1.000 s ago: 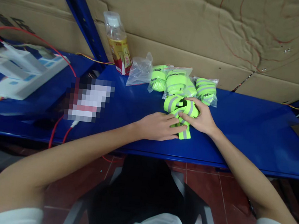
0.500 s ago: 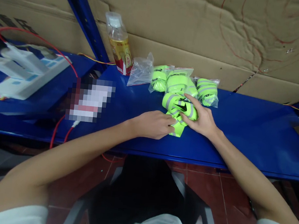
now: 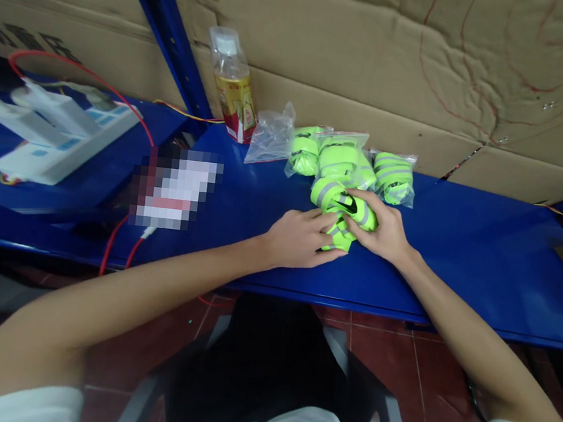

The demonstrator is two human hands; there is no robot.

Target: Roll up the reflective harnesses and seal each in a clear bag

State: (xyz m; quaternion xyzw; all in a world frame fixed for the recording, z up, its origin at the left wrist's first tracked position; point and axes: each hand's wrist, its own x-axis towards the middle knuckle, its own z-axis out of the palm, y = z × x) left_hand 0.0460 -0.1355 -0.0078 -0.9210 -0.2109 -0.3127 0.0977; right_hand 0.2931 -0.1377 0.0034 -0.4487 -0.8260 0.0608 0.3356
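Note:
A neon yellow-green reflective strap (image 3: 328, 192) with silver stripes lies loosely coiled on the blue table, between my two hands. My right hand (image 3: 385, 228) grips the coil from the right, fingers over the far side and thumb on the near side. At the lower end, my left hand (image 3: 300, 240) has its fingers and thumb around the folded part of the strap. Just behind the coil are several similar straps rolled up in clear plastic bags, among them a bagged strap (image 3: 340, 158) in the middle and another bagged strap (image 3: 394, 178) on the right.
An empty clear bag (image 3: 272, 136) lies beside a bottle (image 3: 235, 99) with a gold and red label. Further left are a pixelated flat object (image 3: 177, 193) with a red cable and a white power strip (image 3: 67, 141). Cardboard (image 3: 352, 57) lines the back of the blue table (image 3: 468, 251).
My left hand has changed its hold on the strap's lower end, its thumb now stretched along the near edge. The right hand stays on the coil. The whole view has shifted slightly.

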